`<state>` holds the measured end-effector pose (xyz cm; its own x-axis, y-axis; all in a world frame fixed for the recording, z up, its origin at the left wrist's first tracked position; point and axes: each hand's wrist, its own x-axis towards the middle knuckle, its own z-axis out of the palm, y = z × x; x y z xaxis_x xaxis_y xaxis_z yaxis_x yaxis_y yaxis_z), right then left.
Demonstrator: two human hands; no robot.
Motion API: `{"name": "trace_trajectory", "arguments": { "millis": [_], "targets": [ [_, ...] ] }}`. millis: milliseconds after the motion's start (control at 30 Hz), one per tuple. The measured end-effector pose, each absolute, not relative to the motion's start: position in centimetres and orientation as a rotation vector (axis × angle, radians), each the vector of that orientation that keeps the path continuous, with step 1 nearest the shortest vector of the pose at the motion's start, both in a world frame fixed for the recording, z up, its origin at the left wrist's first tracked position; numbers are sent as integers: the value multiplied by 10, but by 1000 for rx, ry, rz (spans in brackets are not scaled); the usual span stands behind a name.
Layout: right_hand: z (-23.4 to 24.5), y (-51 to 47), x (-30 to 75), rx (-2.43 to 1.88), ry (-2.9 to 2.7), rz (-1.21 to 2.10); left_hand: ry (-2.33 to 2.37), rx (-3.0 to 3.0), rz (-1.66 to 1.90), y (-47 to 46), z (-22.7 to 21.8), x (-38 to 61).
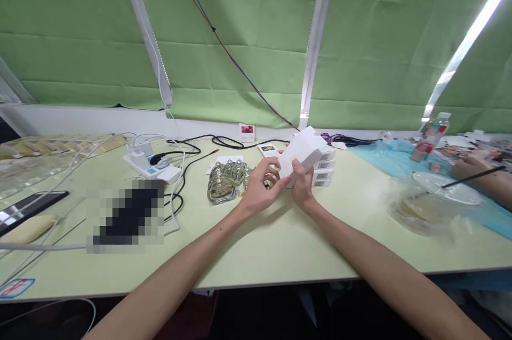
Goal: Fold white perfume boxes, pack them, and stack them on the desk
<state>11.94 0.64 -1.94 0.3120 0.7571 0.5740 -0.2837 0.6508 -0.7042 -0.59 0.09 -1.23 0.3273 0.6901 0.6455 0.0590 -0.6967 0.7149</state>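
A small white box is held tilted between my two hands above the table. My left hand grips its lower left end, with the fingers curled and the thumb near the edge. My right hand is closed round the lower side, its thumb pressed on the box's face. Just behind and right of it stands a stack of similar white boxes with barcode labels. Several clear, shiny glass-like pieces with gold-coloured parts lie left of my left hand. What they are is not plain to see.
A power strip with tangled cables and a blurred dark object lie to the left. At the right are a clear plastic bowl, a bottle, a blue sheet and another person's hand.
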Motion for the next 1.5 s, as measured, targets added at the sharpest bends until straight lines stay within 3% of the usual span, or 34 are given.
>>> {"name": "trace_trajectory", "arguments": {
  "millis": [1133, 1500],
  "targets": [
    [-26, 10, 119, -626, -1043, 599, 707, 1975, 1355, 2, -15, -6],
    [-25, 11, 119, -673, -1070, 567, 792, 2059, 1500, 4, -17, -6]
  ]
}}
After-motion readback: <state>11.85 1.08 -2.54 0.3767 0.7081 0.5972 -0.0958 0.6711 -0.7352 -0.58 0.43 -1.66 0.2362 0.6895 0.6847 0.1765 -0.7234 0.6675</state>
